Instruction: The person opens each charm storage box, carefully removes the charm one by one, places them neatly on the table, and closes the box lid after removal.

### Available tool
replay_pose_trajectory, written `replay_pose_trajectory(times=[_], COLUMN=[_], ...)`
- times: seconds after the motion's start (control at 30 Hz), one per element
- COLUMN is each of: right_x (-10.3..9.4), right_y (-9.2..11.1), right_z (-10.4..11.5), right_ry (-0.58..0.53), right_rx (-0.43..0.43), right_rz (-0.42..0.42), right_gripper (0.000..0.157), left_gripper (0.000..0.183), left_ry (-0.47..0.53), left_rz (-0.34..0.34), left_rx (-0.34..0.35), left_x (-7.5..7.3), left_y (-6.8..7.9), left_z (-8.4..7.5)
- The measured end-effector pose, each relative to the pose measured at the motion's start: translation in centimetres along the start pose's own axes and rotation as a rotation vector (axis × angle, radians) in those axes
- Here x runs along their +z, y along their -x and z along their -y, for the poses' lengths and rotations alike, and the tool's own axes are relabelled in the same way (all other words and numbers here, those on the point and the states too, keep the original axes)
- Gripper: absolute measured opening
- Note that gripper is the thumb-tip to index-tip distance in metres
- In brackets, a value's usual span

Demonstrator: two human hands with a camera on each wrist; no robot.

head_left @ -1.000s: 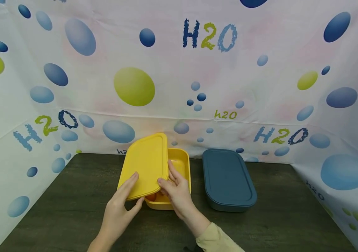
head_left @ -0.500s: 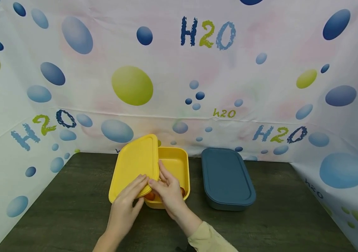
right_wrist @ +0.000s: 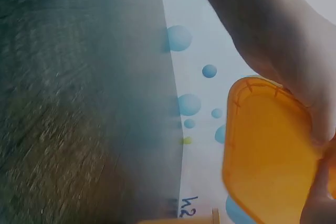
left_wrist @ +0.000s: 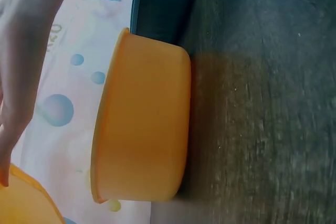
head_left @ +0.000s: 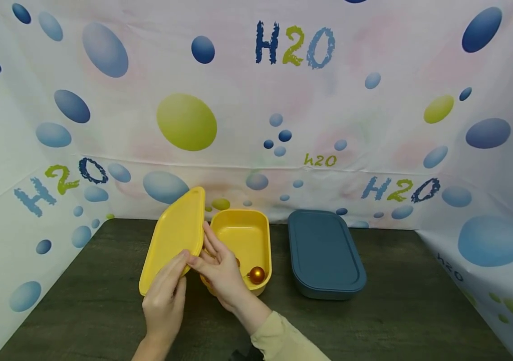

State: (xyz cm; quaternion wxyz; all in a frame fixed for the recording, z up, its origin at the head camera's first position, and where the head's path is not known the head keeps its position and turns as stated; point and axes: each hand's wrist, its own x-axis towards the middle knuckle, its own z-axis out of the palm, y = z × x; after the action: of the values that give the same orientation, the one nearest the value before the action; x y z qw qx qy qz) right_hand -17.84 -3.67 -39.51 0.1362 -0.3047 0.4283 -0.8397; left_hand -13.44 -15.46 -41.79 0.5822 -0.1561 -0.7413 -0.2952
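A yellow lid (head_left: 175,235) is held tilted in the air, up and to the left of the yellow box (head_left: 269,245). My left hand (head_left: 165,296) grips its near edge. With the thumb on the near corner and the other fingers behind it, my right hand (head_left: 225,276) pinches the lid's right side. The right wrist view shows the ribbed underside of the lid (right_wrist: 268,135). Inside the uncovered box lies a shiny orange-gold bauble (head_left: 256,275) in the near right corner; my right hand partly hides another one beside it.
A dark blue box with its lid on (head_left: 326,250) stands to the right of the yellow box. Both boxes rest on a dark wood-look table (head_left: 401,306). A white backdrop (head_left: 238,75) with coloured ovals and H2O lettering encloses the back and sides.
Both hands have carried the yellow lid left, off the box, tipping it steeper. More of the box's inside shows now, with a bauble in its near right corner.
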Motion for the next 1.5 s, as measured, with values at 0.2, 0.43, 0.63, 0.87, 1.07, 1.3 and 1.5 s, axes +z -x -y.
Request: replay_pose_trajectory(times=[0.2, 0.43, 0.63, 0.87, 1.07, 1.3, 1.5], right_x=[0.7, 1.5, 2.1, 2.2, 2.6, 3.1, 3.4], right_y=[0.2, 0.8, 0.9, 0.7, 0.5, 0.2, -0.3], right_z=[-1.2, -3.3, -4.7, -5.5, -5.6, -5.8, -6.0], right_ry=[-0.051, -0.014, -0.033, -0.059, -0.032, -0.096, -0.103], right_rx=[0.114, 0.352, 0.435, 0.416, 0.415, 0.42, 0.42], right_rz=[-0.031, -0.141, -0.16, -0.262, -0.268, -0.272, -0.284], right_gripper=[0.067, 0.058, 0.058, 0.057, 0.051, 0.046, 0.047], left_gripper=[0.047, 0.037, 0.033, 0.039, 0.045, 0.054, 0.057], left_ry=[-0.081, -0.053, 0.142, 0.275, 0.33, 0.346, 0.243], left_rz=[-0.134, -0.281, -0.344, -0.431, -0.495, -0.595, -0.558], left_rx=[-0.145, -0.293, -0.519, -0.691, -0.813, -0.898, -0.95], left_x=[-0.7, -1.2, -1.7, -2.5, -3.4, -4.6, -5.7], left_y=[-0.5, -1.2, -1.9, -2.4, -2.5, -2.4, -1.9], left_z=[-0.1, -0.6, -0.9, -0.6, -0.2, 0.8, 2.0])
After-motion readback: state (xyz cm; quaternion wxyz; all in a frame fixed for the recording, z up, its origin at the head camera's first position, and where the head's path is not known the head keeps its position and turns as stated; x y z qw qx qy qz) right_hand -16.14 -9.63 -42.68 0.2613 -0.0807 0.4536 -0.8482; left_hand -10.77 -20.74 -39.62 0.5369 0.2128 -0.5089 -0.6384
